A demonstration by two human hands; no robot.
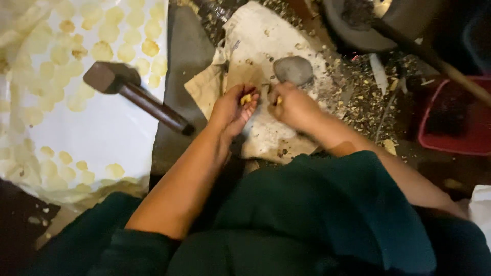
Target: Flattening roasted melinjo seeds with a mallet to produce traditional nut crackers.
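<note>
Left hand point(232, 110), cupped, holds small yellow kernel piece point(246, 98); right hand point(291, 105) pinches another just beside, below grey rounded stone point(292, 70).

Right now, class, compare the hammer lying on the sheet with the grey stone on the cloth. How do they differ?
The hammer is a dark, blocky head on a long brown handle; the grey stone is one rounded lump with no handle. The hammer lies slantwise on the white sheet among pale yellow discs, away from both hands; the stone sits on the dirty cloth, just beyond the right hand. Neither is being held.
</note>
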